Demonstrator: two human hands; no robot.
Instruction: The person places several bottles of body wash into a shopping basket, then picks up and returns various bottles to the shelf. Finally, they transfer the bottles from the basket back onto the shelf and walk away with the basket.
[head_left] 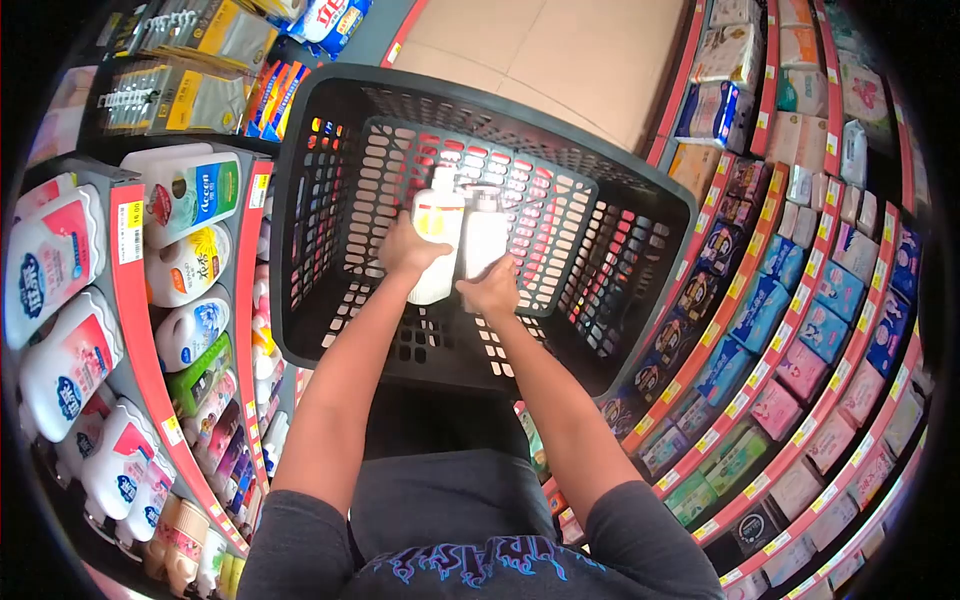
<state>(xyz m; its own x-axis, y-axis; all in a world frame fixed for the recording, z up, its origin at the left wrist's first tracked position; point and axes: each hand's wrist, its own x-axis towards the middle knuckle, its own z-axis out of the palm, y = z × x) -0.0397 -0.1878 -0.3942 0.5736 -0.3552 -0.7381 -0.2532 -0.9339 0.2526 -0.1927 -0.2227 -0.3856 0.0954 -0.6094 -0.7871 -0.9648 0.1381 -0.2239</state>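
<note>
Both my arms reach down into a black plastic shopping basket (pixel 630 170) with slotted walls. My left hand (pixel 408 250) is wrapped round a white pump bottle with a yellow label (pixel 436 225), thumb across its front. Beside it, my right hand (pixel 490 288) grips the lower part of a second white pump bottle (pixel 486 238), whose front is washed out by glare. The two bottles stand side by side, pumps pointing away from me, the left one slightly tilted. Their undersides and the backs of my fingers are hidden.
Shelves of white detergent jugs (pixel 65 365) and other bottles run along my left. Curved-looking shelves with packs of tissues and pads (pixel 760 310) line my right. Bagged goods (pixel 190 95) hang at upper left. Tiled floor (pixel 570 50) lies beyond the basket.
</note>
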